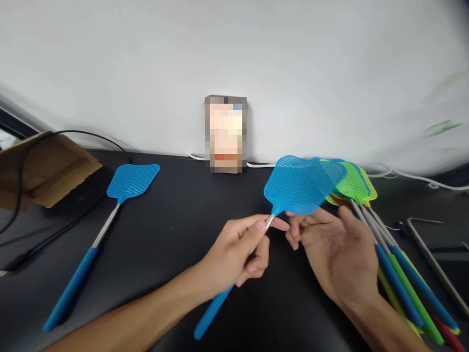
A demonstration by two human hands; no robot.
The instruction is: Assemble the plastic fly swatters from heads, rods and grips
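My left hand (240,252) is closed around the metal shaft of a blue fly swatter (296,186), just below its mesh head. The swatter tilts up to the right, with its blue grip hanging below my hand. Beside the mesh head, my right hand (337,249) is palm up with its fingers partly spread, and nothing shows in it. Some of its fingertips lie close under the head; whether they touch it I cannot tell. A pile of fly swatters (353,183) in blue, green, yellow and red lies at the right, partly hidden by my right hand and forearm.
Another blue fly swatter (130,181) lies on the black table (176,234) at the left. Behind it are an open cardboard box (54,168) and a black cable (73,222). A blurred-out upright package (225,134) leans on the wall. A dark phone-like device (436,239) lies far right.
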